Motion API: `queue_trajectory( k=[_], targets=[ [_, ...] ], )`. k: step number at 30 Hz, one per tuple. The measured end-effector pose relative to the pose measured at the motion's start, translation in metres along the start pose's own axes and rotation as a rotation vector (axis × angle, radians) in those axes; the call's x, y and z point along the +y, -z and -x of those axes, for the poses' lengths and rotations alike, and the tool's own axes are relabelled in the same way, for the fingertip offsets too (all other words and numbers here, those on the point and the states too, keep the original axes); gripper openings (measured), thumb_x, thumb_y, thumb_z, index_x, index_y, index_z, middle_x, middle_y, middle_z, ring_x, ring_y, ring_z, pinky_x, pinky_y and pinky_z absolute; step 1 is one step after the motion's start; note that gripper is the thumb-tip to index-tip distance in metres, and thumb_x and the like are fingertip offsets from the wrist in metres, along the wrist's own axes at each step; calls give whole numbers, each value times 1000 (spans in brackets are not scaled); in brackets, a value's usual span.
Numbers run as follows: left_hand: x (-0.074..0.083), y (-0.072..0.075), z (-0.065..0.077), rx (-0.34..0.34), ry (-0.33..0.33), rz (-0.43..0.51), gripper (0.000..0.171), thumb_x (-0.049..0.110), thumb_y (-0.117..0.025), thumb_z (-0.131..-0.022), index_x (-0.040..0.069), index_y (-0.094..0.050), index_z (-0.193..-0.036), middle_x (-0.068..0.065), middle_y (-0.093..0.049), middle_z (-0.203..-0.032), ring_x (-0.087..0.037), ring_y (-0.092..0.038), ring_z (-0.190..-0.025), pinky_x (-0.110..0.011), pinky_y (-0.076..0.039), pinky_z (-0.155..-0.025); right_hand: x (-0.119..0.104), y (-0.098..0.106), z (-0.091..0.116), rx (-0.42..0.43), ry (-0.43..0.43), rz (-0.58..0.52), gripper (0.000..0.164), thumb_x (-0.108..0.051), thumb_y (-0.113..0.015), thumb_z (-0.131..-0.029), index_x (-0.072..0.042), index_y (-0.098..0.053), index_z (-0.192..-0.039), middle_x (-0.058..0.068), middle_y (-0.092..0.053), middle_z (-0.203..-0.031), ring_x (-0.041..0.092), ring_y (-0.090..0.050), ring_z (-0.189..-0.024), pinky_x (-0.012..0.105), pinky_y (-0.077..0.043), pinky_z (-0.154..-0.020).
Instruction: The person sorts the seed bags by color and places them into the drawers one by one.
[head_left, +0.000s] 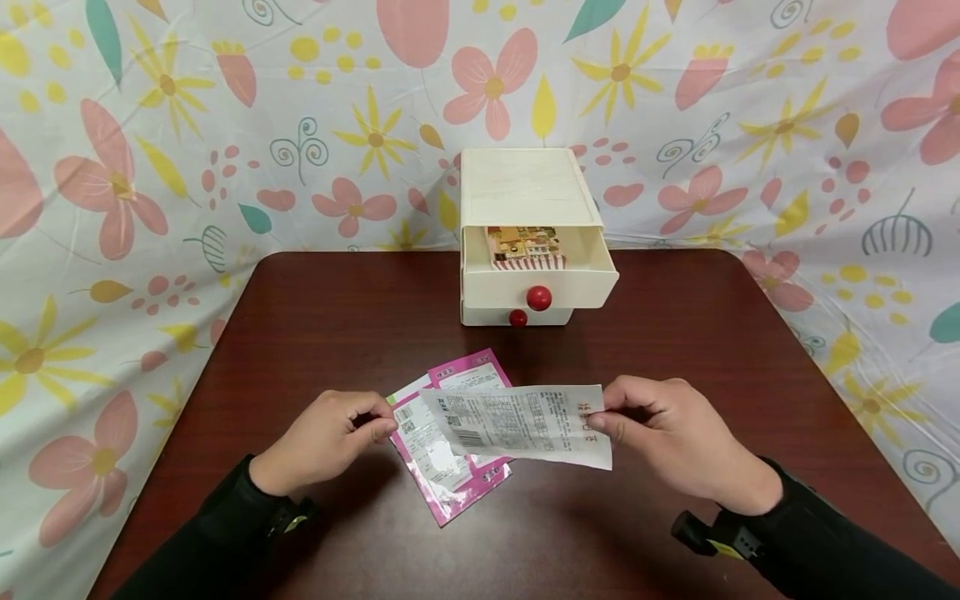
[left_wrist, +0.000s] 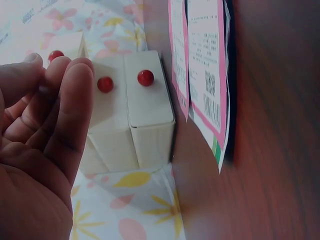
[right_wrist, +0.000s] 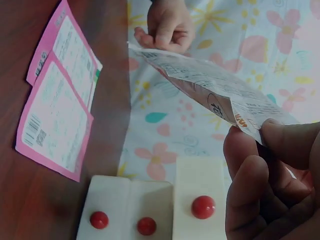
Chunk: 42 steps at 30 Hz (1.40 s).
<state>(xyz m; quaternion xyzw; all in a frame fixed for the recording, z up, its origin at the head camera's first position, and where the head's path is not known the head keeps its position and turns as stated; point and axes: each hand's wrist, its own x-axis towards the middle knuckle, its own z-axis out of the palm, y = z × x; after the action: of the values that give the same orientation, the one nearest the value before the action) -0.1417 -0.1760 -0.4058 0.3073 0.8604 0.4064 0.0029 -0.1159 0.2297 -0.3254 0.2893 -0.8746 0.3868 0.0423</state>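
Observation:
My right hand (head_left: 678,433) pinches the right end of a thin whitish packet (head_left: 517,421) between thumb and fingers. Small print and a barcode cover the packet's visible side, and its left end hangs unsupported in the air. Close to that free end is my left hand (head_left: 326,437), fingers loosely curled; the left wrist view shows nothing in its grasp (left_wrist: 45,125). Below the packet, two pink-edged packets (head_left: 442,500) with white printed panels overlap on the table. In the right wrist view, the whitish packet (right_wrist: 200,85) is slightly bent, seen nearly edge-on.
At the table's back stands a cream drawer unit (head_left: 528,187) with red knobs. Its upper drawer (head_left: 487,290) is pulled out and holds a patterned item with a striped edge (head_left: 527,247). The lower drawer is closed. A floral cloth (head_left: 300,100) hangs behind the dark wooden table (head_left: 315,317).

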Motion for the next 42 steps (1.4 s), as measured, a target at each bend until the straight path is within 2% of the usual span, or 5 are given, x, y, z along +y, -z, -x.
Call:
queue_trajectory(
  k=[11,16,22,29,42],
  targets=[
    [-8,10,-5,41,11,-123,10,15,-71,-95,24,-68,-91,12,-57,-75,-5,-44,-59,-24,-39,-51,-10,17,3,109,179,143,39,2,-82,-77,-30,-67,-92,-19,-60,-80,-3,-35,-54,18,-30,-47],
    [-13,13,-9,59,47,-200,10,15,-67,-97,24,-70,-97,15,-62,-86,-7,-51,-69,-28,-45,-60,-20,26,3,166,285,163,4,-26,-70,-95,-24,-71,-98,-15,-64,-86,-6,-33,-55,14,-30,-49],
    [-19,12,-17,64,71,-307,19,17,-61,-101,11,-72,-116,-3,-68,-113,-18,-63,-101,-43,-53,-89,-33,33,1,224,393,154,26,-37,-60,-100,-15,-74,-98,-10,-63,-81,-6,-32,-55,11,-27,-48],
    [-27,14,-26,37,107,-365,38,24,-58,-103,4,-62,-135,-18,-52,-142,-36,-44,-133,-58,-35,-107,-41,40,-1,310,536,127,27,-28,-63,-100,-4,-76,-96,-2,-67,-82,-3,-44,-60,11,-29,-52],
    [-45,16,-40,-21,215,-452,57,36,-52,-105,5,-42,-152,-25,-31,-156,-48,-18,-144,-74,-18,-104,-39,46,-8,519,799,238,19,-17,-66,-97,-3,-78,-94,5,-71,-78,15,-65,-64,16,-46,-61]
  ],
)
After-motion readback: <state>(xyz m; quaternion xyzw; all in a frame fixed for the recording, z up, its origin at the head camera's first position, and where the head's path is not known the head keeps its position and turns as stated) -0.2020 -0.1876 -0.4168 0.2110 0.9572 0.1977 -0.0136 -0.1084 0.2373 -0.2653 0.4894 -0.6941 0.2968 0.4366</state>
